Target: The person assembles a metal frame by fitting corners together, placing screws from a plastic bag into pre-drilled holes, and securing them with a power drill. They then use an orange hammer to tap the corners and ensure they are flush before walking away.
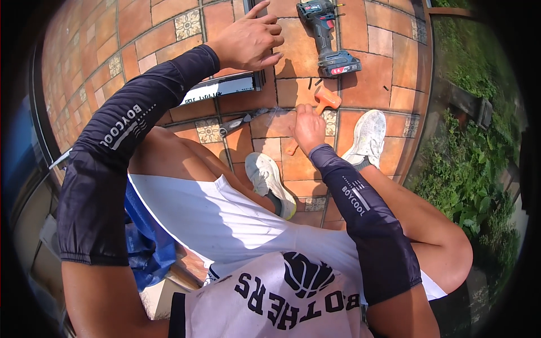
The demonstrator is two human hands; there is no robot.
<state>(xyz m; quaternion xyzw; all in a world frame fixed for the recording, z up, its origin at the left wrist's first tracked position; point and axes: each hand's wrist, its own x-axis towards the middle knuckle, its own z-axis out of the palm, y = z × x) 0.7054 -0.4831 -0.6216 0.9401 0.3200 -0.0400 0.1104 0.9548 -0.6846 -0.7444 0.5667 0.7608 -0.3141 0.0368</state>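
Observation:
My left hand (pixel 248 42), fingers apart, is over the dark-edged frame (pixel 258 79) at the upper middle; whether it touches the frame is unclear. Closed fingers of my right hand (pixel 310 128) wrap round the middle of an orange mallet (pixel 327 99). The mallet's T-shaped head shows beyond the fingers, and an orange end shows below them. To the left of this hand lies a grey utility knife (pixel 236 124), close to a thin clear piece of plastic (pixel 280 119). A cordless drill (pixel 324 36) lies on the tiles beyond the mallet.
Small dark screws or pegs (pixel 385 88) are scattered near the drill. My shoes (pixel 369 135) stand on the terracotta tiles (pixel 377 67). A raised edge (pixel 426 84) runs along the right, with green plants (pixel 456 174) beyond. Blue cloth or plastic (pixel 147 245) lies at lower left.

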